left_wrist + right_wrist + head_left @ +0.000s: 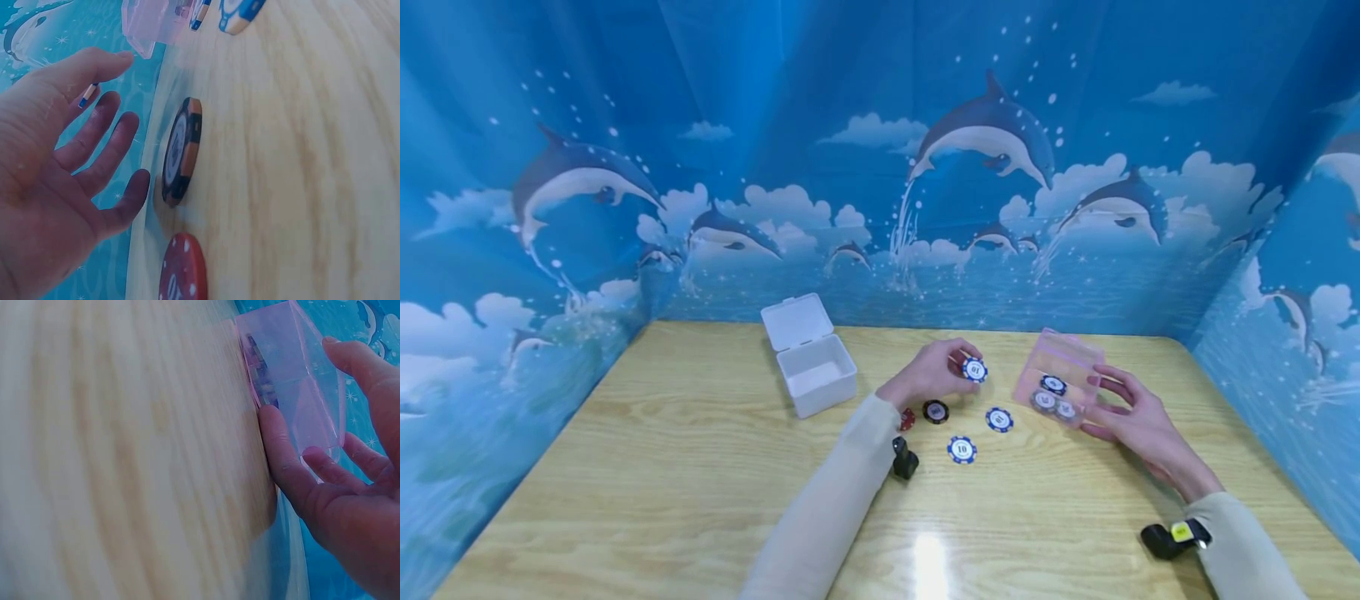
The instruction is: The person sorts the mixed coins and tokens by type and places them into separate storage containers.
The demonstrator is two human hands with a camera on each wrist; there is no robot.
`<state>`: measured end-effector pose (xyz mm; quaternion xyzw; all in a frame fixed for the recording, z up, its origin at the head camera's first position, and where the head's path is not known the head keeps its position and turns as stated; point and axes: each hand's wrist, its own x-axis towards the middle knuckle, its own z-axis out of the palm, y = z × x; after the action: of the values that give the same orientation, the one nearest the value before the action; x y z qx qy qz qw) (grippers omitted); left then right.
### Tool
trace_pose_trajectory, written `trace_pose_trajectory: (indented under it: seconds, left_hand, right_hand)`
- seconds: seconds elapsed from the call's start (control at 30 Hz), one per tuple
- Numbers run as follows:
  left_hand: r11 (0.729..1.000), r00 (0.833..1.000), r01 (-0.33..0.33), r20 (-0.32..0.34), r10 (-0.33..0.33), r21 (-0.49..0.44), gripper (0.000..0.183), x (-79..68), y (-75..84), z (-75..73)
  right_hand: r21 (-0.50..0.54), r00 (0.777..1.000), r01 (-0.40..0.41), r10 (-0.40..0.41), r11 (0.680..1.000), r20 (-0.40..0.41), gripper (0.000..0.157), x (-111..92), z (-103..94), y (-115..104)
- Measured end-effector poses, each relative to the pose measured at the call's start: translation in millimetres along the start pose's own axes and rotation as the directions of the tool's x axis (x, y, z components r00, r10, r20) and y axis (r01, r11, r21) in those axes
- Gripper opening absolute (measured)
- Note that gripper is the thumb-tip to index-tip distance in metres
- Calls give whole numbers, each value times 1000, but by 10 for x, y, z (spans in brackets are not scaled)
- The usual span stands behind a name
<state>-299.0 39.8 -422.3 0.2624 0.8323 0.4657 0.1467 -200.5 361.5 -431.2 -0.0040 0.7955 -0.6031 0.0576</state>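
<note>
My left hand (pixel 936 368) pinches a blue-and-white poker chip (pixel 975 370) above the table; in the left wrist view only its edge shows beyond the thumb. On the right, my right hand (pixel 1138 417) holds the side of a clear pink plastic box (pixel 1026 385), its fingers spread about the wall. Inside that box lie a dark chip (pixel 1053 384) and two greyish chips (pixel 1043 401). Two blue-and-white chips (pixel 962 450) lie on the table between the hands. A black chip (pixel 936 411) and a red chip (pixel 907 419), partly covered by the left wrist, lie below the left hand.
A white plastic box (pixel 817 375) with its lid raised stands left of the left hand. The wooden table (pixel 647 467) ends at a blue dolphin-print curtain (pixel 820 167) at the back and sides. Black wrist cameras (pixel 905 458) sit on both sleeves.
</note>
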Motion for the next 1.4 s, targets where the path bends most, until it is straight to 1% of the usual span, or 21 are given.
trace_pose_trajectory:
  seconds: [0.17,0.37,0.53,0.7,0.87,0.97,1.1,1.23,1.3,1.4]
  left_hand:
    - [1000,1000,-2,-11,2,-14,47,-13,24,1]
    - [999,1000,5,-7,-6,-41,46,-16,57,24]
    - [999,1000,7,-8,-7,-37,46,3,106,50]
    - [1000,1000,-16,-18,16,-14,42,41,167,72]
    - [998,998,-59,-18,59,-4,40,84,241,100]
    - [998,998,-65,-14,65,-14,40,106,278,135]
    - [998,998,-62,-10,62,-21,40,141,311,204]
    - [997,997,-74,-9,74,-35,41,186,331,281]
    - [995,997,-81,-20,80,-54,40,211,343,322]
    - [994,995,-84,-54,80,-69,41,229,363,375]
  right_hand:
    - [-3,1000,-1,1,1000,0,85,2,1,1]
    - [-19,1000,-16,16,1000,-1,86,12,5,10]
    - [-23,1000,-19,19,1000,0,89,16,5,12]
    - [-21,1000,-9,9,1000,-1,87,14,8,5]
    - [-2,1000,9,-9,1000,-7,84,8,8,4]
    - [7,1000,13,-13,1000,-3,84,8,6,13]
    - [-11,1000,-2,2,1000,6,86,12,8,13]
    - [-14,1000,-7,8,1000,7,87,10,9,10]
    - [-14,1000,-7,7,1000,4,88,7,6,11]
    - [-16,1000,-9,9,1000,3,88,15,9,3]
